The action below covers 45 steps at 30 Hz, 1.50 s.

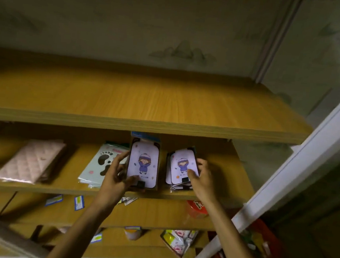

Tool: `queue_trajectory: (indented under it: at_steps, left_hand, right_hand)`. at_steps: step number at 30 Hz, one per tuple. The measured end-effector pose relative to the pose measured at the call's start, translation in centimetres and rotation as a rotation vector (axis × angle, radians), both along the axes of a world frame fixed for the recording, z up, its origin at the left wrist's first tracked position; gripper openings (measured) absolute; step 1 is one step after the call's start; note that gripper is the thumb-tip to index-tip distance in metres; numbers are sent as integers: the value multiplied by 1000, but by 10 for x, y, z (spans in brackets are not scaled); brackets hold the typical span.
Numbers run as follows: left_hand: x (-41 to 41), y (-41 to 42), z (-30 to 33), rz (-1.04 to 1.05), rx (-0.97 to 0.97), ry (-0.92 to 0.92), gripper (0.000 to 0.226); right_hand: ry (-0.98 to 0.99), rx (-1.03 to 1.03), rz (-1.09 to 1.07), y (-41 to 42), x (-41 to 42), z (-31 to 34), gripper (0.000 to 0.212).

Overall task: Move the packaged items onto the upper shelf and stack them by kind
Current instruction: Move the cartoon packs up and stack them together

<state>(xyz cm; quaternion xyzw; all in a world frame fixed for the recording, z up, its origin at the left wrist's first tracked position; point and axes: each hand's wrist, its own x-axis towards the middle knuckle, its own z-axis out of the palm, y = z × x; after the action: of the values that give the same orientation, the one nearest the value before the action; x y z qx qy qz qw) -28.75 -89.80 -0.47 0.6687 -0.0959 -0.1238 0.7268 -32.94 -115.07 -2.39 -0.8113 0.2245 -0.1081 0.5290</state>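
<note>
- Shelving of yellow wood filled the view; the upper shelf (pixel 139 97) was seen as a bare board, and it serves as the landmark below.
- One level under the upper shelf ran the second shelf (pixel 73 190), on which all the packaged items lay.
- At the left of that level, well below the upper shelf's front edge, a pink quilted pack (pixel 31 161) was seen lying flat.
- Toward the middle, a pale green pack with a paw print (pixel 98 163) was seen, lying on others of its kind.
- Just under the upper shelf's front edge, a cartoon-figure pack (pixel 143 163) was held tilted up, its blue top nearly at that edge.
- To its right, a stack of cartoon-figure packs (pixel 182 169) rested on the second shelf.
- The left hand (pixel 115 177) was closed on the tilted pack, fingers along its left edge and thumb at its lower corner.
- The right hand (pixel 200 179) was curled on the stack, thumb on its top face and fingers at its right edge.
</note>
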Motion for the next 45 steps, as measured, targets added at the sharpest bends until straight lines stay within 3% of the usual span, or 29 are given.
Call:
queue_trajectory:
  at_steps: [10, 18, 24, 27, 32, 37, 45]
  left_hand:
    - [-18, -24, 2, 34, 54, -25, 68]
    - [-19, -79, 6, -14, -3, 49, 71]
    - [-12, -116, 4, -18, 107, 61, 68]
    - [-8, -120, 0, -13, 261, -19, 65]
    - [-7, -120, 2, 26, 624, -336, 53]
    - [-5, -109, 0, 68, 902, -597, 62]
    - [-1, -77, -5, -13, 1073, -592, 81]
  right_hand:
    - [107, -458, 181, -30, -26, 20, 62]
    - [111, -473, 237, -63, -44, 26, 58]
    - [55, -450, 234, -83, -51, 23, 52]
    - [29, -438, 223, -89, -53, 21, 49]
    - [41, -421, 222, -94, -53, 18, 50]
    - [59, -420, 235, -94, -46, 16, 51]
    - [88, -440, 282, -76, -33, 13, 51]
